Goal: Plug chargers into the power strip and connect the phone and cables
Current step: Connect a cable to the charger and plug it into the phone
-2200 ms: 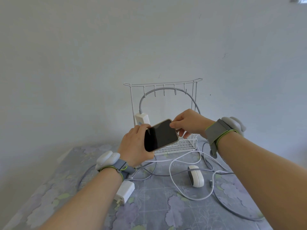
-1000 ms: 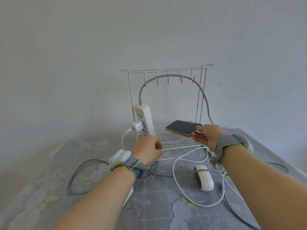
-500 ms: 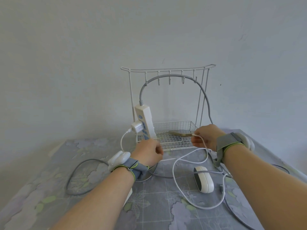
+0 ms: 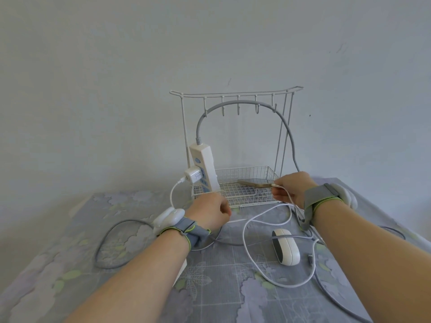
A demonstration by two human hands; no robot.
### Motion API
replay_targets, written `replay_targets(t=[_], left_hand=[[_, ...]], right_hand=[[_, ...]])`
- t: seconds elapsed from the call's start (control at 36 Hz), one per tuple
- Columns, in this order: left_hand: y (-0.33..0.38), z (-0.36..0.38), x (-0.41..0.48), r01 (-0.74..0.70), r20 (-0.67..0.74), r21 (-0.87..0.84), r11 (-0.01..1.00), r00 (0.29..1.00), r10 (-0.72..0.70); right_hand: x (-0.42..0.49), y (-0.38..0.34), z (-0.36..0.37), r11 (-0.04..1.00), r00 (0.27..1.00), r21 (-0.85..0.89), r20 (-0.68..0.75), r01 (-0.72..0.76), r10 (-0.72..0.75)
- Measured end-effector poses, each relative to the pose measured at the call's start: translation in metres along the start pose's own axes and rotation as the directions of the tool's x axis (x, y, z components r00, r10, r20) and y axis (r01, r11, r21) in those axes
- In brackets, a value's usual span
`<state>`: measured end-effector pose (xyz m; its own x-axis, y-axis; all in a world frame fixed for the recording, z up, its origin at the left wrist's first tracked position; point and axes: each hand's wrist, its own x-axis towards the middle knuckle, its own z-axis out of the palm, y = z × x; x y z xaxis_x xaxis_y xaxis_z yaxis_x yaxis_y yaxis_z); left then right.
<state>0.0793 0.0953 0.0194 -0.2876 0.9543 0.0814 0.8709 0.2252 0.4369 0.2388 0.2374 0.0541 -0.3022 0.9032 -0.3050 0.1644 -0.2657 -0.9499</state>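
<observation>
A white power strip stands upright against the left post of a wire rack. One white charger is plugged into the strip's side. Its white cable loops over the table and up to my right hand. That hand pinches the cable's plug at the near end of the phone, which lies flat in the rack's wire basket. My left hand hovers at the basket's front left corner, fingers loosely curled, with nothing seen in them. A second white charger lies partly hidden under my left forearm.
A white oval case lies on the flowered tablecloth to the right of centre. The strip's grey cord arches over the rack's hooks and trails over the table on both sides. A loose dark connector lies beside the case.
My left hand let go of the phone and dropped to the basket's corner. My right hand lowered the phone flat into the basket, still pinching the plug at its end.
</observation>
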Motion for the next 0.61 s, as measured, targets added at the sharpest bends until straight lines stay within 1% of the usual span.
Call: replay_targets(t=[0.06,0.11,0.17,0.25,0.36,0.39,0.42,0.44,0.47,0.53,0.61], left_hand=[[0.0,-0.003,-0.002,0.001,-0.004,-0.009,1.0,1.0,-0.001],[-0.001,-0.008,-0.005,0.003,-0.009,-0.016,1.0,1.0,-0.003],[-0.002,-0.013,-0.009,0.007,-0.024,-0.015,1.0,1.0,-0.007],[-0.003,-0.02,-0.014,0.022,-0.057,-0.013,1.0,0.998,-0.023],[-0.009,-0.033,-0.024,0.055,-0.106,-0.007,0.998,0.993,-0.056],[-0.011,-0.037,-0.026,0.07,-0.14,-0.004,0.998,0.988,-0.07],[-0.015,-0.042,-0.031,0.086,-0.188,-0.005,0.996,0.978,-0.086],[-0.018,-0.047,-0.035,0.107,-0.234,-0.006,0.994,0.967,-0.105],[-0.022,-0.052,-0.039,0.129,-0.276,-0.007,0.992,0.953,-0.125],[-0.032,-0.061,-0.046,0.181,-0.341,-0.021,0.983,0.923,-0.178],[-0.049,-0.071,-0.061,0.263,-0.388,-0.025,0.965,0.887,-0.252]], right_hand=[[0.0,-0.001,0.0,0.998,0.999,-0.054,-0.022,0.031,-0.032],[-0.005,-0.003,0.0,0.995,0.999,-0.092,-0.014,0.033,-0.035],[-0.006,-0.004,0.0,0.981,0.998,-0.186,-0.035,0.05,-0.058],[-0.012,-0.006,-0.001,0.96,0.994,-0.271,-0.063,0.064,-0.084],[-0.025,-0.011,0.001,0.925,0.978,-0.347,-0.079,0.153,-0.191],[-0.028,-0.013,0.001,0.88,0.973,-0.436,-0.04,0.188,-0.228],[-0.031,-0.012,0.0,0.808,0.954,-0.531,0.0,0.255,-0.301],[-0.031,-0.014,0.0,0.836,0.954,-0.49,-0.027,0.248,-0.299],[-0.035,-0.016,0.001,0.88,0.945,-0.394,-0.077,0.265,-0.318],[-0.038,-0.016,0.003,0.827,0.921,-0.49,-0.115,0.274,-0.373],[-0.048,-0.015,0.01,0.788,0.913,-0.537,-0.075,0.303,-0.402]])
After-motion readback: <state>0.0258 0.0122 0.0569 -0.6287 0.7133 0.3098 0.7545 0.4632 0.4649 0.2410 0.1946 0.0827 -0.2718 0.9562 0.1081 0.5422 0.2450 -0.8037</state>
